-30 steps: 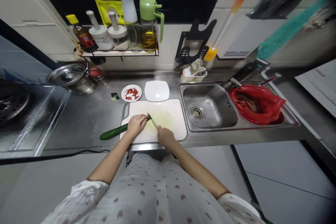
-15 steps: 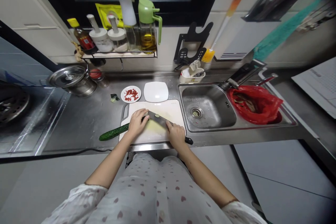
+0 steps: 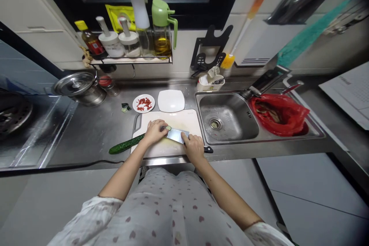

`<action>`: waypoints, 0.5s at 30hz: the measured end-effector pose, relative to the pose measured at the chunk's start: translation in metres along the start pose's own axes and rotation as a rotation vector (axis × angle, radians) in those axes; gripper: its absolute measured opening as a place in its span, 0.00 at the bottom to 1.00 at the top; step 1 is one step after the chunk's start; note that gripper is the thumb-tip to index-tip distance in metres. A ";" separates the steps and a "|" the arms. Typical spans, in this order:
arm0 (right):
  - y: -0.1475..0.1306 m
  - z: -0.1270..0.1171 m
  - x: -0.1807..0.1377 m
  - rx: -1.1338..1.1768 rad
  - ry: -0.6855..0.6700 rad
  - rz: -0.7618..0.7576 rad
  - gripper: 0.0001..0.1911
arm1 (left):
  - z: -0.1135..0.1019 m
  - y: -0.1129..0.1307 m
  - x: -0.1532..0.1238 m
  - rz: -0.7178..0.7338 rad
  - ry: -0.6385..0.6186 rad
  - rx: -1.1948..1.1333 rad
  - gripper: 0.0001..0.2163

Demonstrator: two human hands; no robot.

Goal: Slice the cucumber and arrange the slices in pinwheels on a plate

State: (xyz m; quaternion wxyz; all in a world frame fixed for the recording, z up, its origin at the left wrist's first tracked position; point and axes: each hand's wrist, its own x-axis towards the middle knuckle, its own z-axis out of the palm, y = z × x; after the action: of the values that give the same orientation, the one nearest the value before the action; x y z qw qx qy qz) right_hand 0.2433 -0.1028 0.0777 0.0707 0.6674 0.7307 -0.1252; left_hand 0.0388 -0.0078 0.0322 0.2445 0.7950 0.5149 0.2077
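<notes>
A long green cucumber (image 3: 124,146) lies across the left edge of the white cutting board (image 3: 186,121), its right end under my left hand (image 3: 155,132), whose fingers curl over it. My right hand (image 3: 193,147) grips the black handle of a broad kitchen knife (image 3: 176,135). The blade lies flat-tilted on the board between the two hands, and a cucumber slice (image 3: 168,127) rests by its far edge near my left fingertips. Pale cucumber pulp smears the board under the blade.
A small plate of chopped red chilli (image 3: 143,103) and an empty white square plate (image 3: 171,100) sit behind the board. The steel sink (image 3: 227,120) lies to the right, with a red bag (image 3: 279,113) beyond it. A lidded pot (image 3: 79,87) stands at the left.
A second ago the knife stood on edge in the cucumber's end. It then tipped over to the right, and my right hand slid right and nearer the counter edge with the blade now lying flatter.
</notes>
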 end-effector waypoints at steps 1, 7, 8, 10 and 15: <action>0.000 0.001 0.000 -0.002 0.002 -0.006 0.25 | -0.001 -0.001 0.002 -0.003 -0.013 -0.030 0.09; -0.001 0.003 0.002 -0.005 0.019 -0.021 0.25 | -0.007 -0.002 0.005 -0.093 -0.058 -0.316 0.09; -0.002 0.004 0.002 -0.005 0.023 -0.020 0.25 | -0.007 -0.003 0.004 -0.125 -0.052 -0.380 0.09; -0.002 0.004 0.003 -0.004 0.027 -0.017 0.25 | -0.006 -0.007 0.005 -0.199 0.001 -0.487 0.10; 0.002 0.006 0.003 -0.007 0.015 0.003 0.25 | -0.005 -0.034 0.012 -0.428 0.252 -0.689 0.15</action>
State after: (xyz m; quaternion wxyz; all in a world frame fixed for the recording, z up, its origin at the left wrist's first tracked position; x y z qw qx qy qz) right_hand 0.2445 -0.1015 0.0711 0.0677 0.6692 0.7307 -0.1172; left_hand 0.0160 0.0162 0.0166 0.4685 0.5103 0.5949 0.4076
